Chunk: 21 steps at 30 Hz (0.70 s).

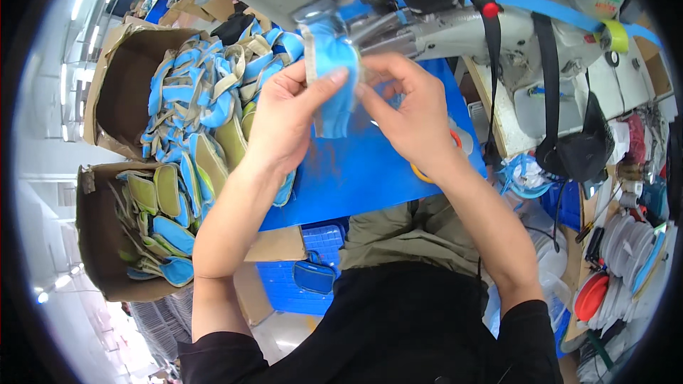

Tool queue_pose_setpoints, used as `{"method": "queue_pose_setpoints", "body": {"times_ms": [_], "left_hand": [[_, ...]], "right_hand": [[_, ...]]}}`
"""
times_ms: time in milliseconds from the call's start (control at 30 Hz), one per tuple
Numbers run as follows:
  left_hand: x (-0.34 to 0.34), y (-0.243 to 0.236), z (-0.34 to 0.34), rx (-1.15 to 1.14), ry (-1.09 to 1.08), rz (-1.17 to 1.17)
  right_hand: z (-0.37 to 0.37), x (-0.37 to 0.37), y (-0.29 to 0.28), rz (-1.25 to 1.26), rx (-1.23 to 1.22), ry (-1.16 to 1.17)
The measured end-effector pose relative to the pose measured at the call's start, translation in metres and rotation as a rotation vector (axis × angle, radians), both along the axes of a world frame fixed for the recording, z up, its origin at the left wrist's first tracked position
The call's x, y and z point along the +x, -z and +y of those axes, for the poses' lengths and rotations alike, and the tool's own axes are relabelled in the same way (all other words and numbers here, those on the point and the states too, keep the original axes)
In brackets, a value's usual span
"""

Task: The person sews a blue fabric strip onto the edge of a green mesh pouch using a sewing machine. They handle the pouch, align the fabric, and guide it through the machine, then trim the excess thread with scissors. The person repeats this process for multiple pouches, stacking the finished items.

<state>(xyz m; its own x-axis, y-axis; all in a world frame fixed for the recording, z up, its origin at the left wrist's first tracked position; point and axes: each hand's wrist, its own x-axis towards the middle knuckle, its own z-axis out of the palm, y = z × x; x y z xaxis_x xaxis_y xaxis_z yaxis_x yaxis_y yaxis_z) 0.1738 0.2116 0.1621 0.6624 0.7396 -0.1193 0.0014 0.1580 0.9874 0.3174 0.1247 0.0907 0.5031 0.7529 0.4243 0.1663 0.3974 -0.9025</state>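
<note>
A small blue fabric piece with beige edging (333, 99) hangs below the sewing machine head (324, 0), over the blue work surface (334, 185). My left hand (284, 110) grips its left side, thumb across the front and fingers behind. At the right edge of the piece, my right hand (413, 110) pinches with thumb and forefinger. The upper end of the fabric reaches the machine's foot area, which is partly hidden and blurred. An orange ring-shaped handle (421, 173) shows beside my right wrist.
At left, a cardboard box (135, 92) stands beside a heap of blue and beige fabric pieces (206, 85). A nearer carton (107, 242) holds green and blue pouches (167, 199). Blue strip (548, 7) and black straps (546, 85) hang at right. A blue crate (284, 288) sits below.
</note>
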Motion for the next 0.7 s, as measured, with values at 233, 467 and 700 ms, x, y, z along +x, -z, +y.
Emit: {"method": "queue_pose_setpoints", "body": {"times_ms": [233, 467, 700], "left_hand": [[-0.001, -0.003, -0.001, -0.140, 0.008, -0.020], [-0.001, 0.007, 0.001, -0.062, -0.007, -0.026], [0.003, 0.008, -0.002, -0.067, -0.035, -0.074]], "right_hand": [[0.003, -0.001, 0.008, -0.072, 0.111, 0.033], [0.001, 0.003, 0.008, -0.054, 0.122, -0.013], [-0.005, 0.000, 0.009, -0.096, 0.071, 0.035]]}}
